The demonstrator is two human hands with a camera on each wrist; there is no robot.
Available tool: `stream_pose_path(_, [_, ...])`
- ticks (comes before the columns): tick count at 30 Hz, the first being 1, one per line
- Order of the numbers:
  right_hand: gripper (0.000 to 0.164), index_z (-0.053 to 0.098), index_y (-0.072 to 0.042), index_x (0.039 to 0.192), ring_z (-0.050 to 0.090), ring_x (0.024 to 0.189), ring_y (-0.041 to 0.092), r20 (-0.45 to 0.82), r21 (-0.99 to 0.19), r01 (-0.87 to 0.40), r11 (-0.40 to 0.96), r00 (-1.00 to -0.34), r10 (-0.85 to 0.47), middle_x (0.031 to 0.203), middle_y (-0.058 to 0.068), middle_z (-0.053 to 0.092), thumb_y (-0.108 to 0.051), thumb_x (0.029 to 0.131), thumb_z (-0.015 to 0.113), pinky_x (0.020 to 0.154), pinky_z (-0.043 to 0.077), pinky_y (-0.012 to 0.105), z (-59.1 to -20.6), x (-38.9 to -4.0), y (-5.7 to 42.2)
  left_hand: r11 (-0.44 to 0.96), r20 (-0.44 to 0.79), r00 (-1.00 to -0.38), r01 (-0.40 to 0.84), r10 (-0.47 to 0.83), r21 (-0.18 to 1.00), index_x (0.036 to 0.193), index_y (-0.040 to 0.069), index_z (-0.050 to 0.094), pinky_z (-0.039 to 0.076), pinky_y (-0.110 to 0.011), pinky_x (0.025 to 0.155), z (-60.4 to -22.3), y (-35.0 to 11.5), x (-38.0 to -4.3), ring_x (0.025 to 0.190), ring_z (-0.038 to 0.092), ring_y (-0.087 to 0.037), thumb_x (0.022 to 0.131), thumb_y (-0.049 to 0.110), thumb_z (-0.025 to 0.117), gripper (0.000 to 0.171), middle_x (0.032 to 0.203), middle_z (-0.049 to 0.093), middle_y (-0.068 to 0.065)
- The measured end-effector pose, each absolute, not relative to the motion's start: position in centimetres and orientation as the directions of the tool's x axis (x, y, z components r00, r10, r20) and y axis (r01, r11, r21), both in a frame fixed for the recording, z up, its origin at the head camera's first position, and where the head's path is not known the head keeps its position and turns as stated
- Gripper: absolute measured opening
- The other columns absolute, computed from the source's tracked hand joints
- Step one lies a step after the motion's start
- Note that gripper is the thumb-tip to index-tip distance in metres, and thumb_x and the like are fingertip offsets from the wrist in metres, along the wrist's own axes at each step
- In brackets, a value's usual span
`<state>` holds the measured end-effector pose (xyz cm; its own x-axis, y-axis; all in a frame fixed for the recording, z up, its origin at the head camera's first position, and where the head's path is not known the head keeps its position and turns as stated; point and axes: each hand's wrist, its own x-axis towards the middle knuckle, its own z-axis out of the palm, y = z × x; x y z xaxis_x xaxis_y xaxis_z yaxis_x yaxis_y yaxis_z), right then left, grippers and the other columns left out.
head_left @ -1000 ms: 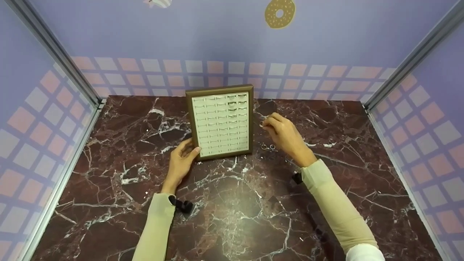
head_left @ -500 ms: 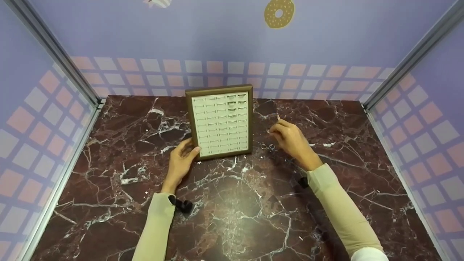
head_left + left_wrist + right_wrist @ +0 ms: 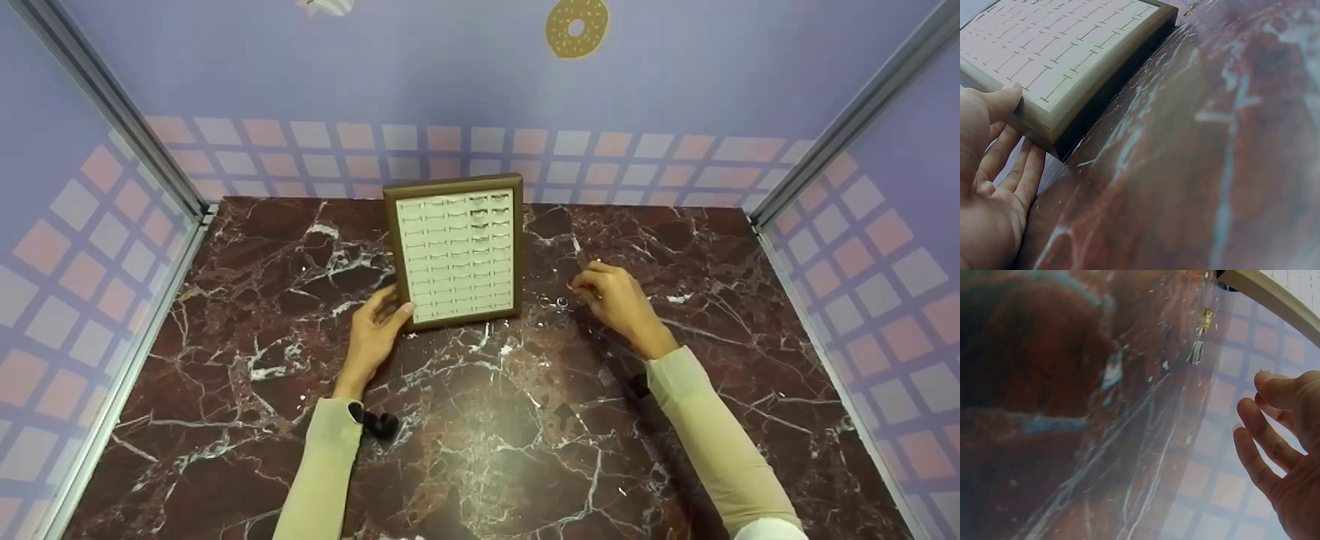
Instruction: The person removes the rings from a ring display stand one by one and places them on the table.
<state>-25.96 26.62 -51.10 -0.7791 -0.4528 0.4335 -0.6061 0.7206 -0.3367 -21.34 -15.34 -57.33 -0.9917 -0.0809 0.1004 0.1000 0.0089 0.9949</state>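
A ring display board (image 3: 453,178), with a brown frame and a white slotted pad, leans upright at the back of the table. Dark and shiny rings (image 3: 479,214) sit in slots at its upper right. My left hand (image 3: 373,337) grips the lower left corner, thumb on the front and fingers behind, as the left wrist view shows. To the right of the board, my right hand (image 3: 619,304) has thumb and index finger together, with a tiny glint of a ring (image 3: 1264,370) at their tips, mostly hidden. A gold ring (image 3: 1207,320) and a silver ring (image 3: 1197,352) lie nearby.
The table (image 3: 480,420) has a dark red marbled top with white veins and small white specks. Purple walls with pink and white squares (image 3: 531,141) enclose it at the back and both sides. Both wrists carry black camera straps (image 3: 379,424).
My right hand has drawn back to the right and toward me, away from the board, fingertips still together. My left hand and the board have stayed put.
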Motion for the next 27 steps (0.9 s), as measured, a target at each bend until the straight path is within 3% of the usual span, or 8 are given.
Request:
stream_pose_path(11, [0.011,0.083,-0.004,0.093,0.074,0.079,0.029,0.347,-0.341,-0.551,0.762,-0.827,-0.443,0.089,0.008,0.074,0.005,0.089,0.078,0.075,0.065,0.045,-52.1,-26.1,27.6,0.017,0.095,-0.992,0.094,-0.082,0.995,0.146,0.0,0.061,0.053,-0.023,0.108,-57.1,-15.3,-21.2,0.129,0.064,-0.034,0.101,0.01,0.076,0.049,0.141,0.066,-0.022])
stream_pose_path(21, [0.008,0.083,-0.006,0.093,0.073,0.081,0.03,0.271,-0.343,-0.506,0.792,-0.86,-0.432,0.091,0.009,0.075,0.0,0.089,0.081,0.076,0.064,0.047,-52.7,-26.3,27.7,0.03,0.092,-0.993,0.09,-0.078,0.996,0.148,-0.001,0.059,0.05,-0.042,0.118,-57.3,-15.3,-21.3,0.133,0.063,-0.037,0.101,0.012,0.076,0.052,0.144,0.064,-0.024])
stream_pose_path(27, [0.006,0.083,-0.006,0.09,0.073,0.081,0.03,0.261,-0.353,-0.511,0.784,-0.858,-0.442,0.089,0.008,0.075,0.0,0.089,0.081,0.076,0.063,0.048,-52.8,-26.3,27.6,0.035,0.088,-0.993,0.086,-0.082,0.996,0.147,0.0,0.061,0.052,-0.037,0.115,-57.2,-15.4,-21.3,0.132,0.063,-0.034,0.1,0.012,0.077,0.051,0.143,0.065,-0.022])
